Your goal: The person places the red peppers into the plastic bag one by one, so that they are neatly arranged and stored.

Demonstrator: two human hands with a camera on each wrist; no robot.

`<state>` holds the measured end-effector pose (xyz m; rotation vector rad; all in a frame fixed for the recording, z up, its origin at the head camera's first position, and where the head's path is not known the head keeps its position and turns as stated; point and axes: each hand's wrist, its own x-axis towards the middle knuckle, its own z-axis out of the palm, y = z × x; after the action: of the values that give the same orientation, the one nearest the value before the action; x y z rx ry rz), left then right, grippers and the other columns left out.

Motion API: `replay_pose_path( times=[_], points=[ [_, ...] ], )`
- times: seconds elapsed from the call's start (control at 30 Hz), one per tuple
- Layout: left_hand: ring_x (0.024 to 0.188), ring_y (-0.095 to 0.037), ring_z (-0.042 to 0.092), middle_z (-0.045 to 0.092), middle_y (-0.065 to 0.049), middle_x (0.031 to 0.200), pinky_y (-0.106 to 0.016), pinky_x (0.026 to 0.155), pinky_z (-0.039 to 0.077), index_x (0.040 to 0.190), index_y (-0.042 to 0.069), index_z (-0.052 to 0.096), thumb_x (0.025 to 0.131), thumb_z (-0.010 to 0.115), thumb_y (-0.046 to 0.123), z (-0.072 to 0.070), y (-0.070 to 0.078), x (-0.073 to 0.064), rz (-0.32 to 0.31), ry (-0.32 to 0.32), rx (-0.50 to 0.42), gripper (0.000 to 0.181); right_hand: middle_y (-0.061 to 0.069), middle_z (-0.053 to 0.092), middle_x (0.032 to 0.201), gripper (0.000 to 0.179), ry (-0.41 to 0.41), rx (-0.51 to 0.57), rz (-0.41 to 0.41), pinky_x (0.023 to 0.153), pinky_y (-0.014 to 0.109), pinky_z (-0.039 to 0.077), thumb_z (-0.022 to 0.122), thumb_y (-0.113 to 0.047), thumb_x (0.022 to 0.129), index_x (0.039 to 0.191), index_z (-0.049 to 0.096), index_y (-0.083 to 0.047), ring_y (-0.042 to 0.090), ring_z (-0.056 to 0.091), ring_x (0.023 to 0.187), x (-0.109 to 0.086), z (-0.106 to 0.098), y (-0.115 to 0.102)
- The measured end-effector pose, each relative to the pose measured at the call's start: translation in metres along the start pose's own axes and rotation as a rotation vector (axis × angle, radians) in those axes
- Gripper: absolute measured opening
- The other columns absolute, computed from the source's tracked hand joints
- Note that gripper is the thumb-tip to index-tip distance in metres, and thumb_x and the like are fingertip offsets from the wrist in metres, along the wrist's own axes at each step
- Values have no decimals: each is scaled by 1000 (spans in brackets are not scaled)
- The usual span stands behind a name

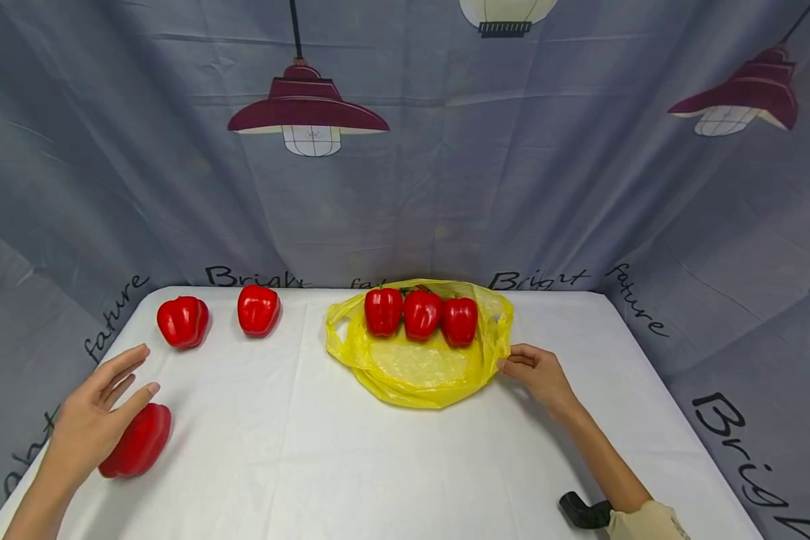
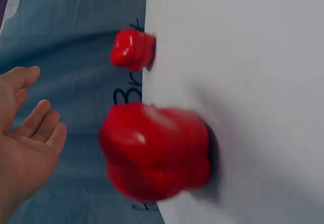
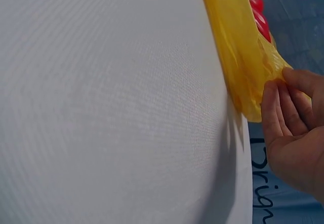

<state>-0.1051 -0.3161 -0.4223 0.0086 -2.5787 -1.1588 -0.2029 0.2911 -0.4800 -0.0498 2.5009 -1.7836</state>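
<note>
A yellow plastic bag (image 1: pixel 415 371) lies spread at the back middle of the white table, its mouth wide. Three red bell peppers sit together in it, the middle one (image 1: pixel 421 315) between two others. My right hand (image 1: pixel 540 375) pinches the bag's right edge between thumb and fingers; the right wrist view shows the grip on the yellow plastic (image 3: pixel 243 57) close up. Over at the left, my left hand (image 1: pixel 94 412) hovers with fingers spread and holds nothing. Below it a red bell pepper (image 1: pixel 142 442) is partly hidden by the hand.
Two more red bell peppers stand at the back left, one near the corner (image 1: pixel 183 322) and one to its right (image 1: pixel 258 310). Behind the table (image 1: pixel 351 465) hangs a grey-blue curtain (image 1: pixel 412 187) with printed lamps and lettering. A black device (image 1: pixel 583 511) is at the right wrist.
</note>
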Motion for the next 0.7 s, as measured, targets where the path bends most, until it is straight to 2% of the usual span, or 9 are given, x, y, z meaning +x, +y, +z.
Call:
replay_pose_path(
  times=[0.17, 0.3, 0.37, 0.43, 0.53, 0.6, 0.7],
  points=[
    [137, 0, 34, 36, -11, 157, 0, 94, 27, 155, 10, 35, 97, 66, 13, -12, -20, -9, -95, 34, 17, 66, 17, 69, 99, 35, 9, 3, -3, 81, 27, 57, 72, -13, 93, 119, 64, 10, 29, 67, 92, 0, 0, -1],
    [145, -13, 28, 29, -15, 160, 0, 95, 25, 158, 12, 30, 98, 65, 17, -18, -33, -15, -169, 36, 28, 69, 17, 69, 100, 35, 9, 10, -3, 82, 27, 57, 72, -12, 93, 119, 63, 10, 28, 67, 91, -1, -1, -1],
    [147, -25, 27, 28, -19, 159, -2, 95, 25, 158, 10, 29, 98, 65, 19, -20, -38, -16, -211, 34, 45, 70, 17, 69, 100, 35, 9, 13, -7, 82, 27, 57, 72, -12, 93, 119, 63, 10, 28, 67, 91, 0, -1, -1],
    [144, -39, 26, 26, -26, 158, -9, 98, 25, 157, 6, 26, 98, 64, 21, -21, -42, -16, -259, 21, 68, 72, 17, 69, 99, 34, 9, 15, -12, 82, 27, 57, 71, -11, 93, 119, 63, 10, 28, 67, 91, 0, -1, -1],
    [135, -54, 28, 24, -32, 156, -23, 97, 29, 157, 2, 24, 98, 64, 25, -24, -50, -15, -324, -15, 95, 75, 14, 70, 97, 34, 12, 6, -14, 81, 27, 57, 71, -12, 93, 118, 64, 10, 28, 67, 90, 0, -1, -1],
    [133, -55, 27, 20, -33, 156, -23, 95, 33, 158, 3, 21, 98, 63, 29, -26, -57, -15, -358, -54, 85, 77, 13, 70, 97, 34, 13, -1, -13, 81, 27, 57, 71, -12, 93, 118, 64, 11, 26, 67, 90, 0, -1, -1],
    [132, -56, 24, 14, -34, 157, -30, 89, 50, 158, 1, 15, 100, 61, 33, -29, -68, -18, -388, -110, 47, 81, 12, 70, 96, 35, 16, -7, -9, 81, 27, 57, 71, -13, 93, 118, 64, 10, 24, 67, 89, -1, -1, -2]
  ],
)
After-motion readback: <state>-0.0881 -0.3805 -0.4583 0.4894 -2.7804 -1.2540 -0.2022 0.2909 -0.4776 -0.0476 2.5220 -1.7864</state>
